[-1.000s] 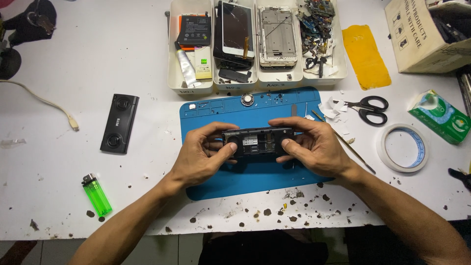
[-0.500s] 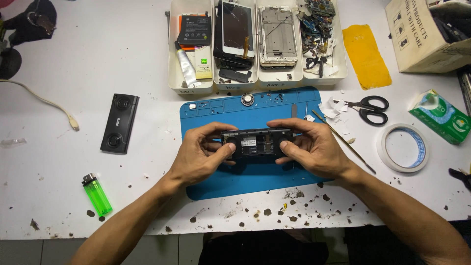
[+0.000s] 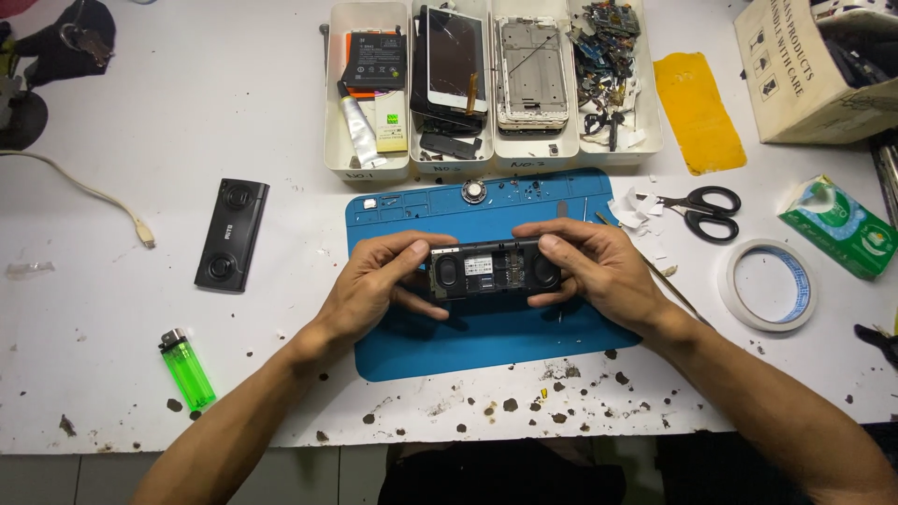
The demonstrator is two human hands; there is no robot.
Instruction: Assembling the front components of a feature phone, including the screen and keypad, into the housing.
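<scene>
Both hands are gripping a small black speaker with its cover off: the left hand is pinching its left end between thumb and fingers, and the right hand is clamping the right end the same way, holding it just above a blue work mat. Its exposed insides are facing up, so a thumb slipping inward could probably press on the bare parts. Beyond the grip, trays of phone parts are sitting at the mat's far edge. The black cover is lying well to the left, scissors and a tape roll to the right.
</scene>
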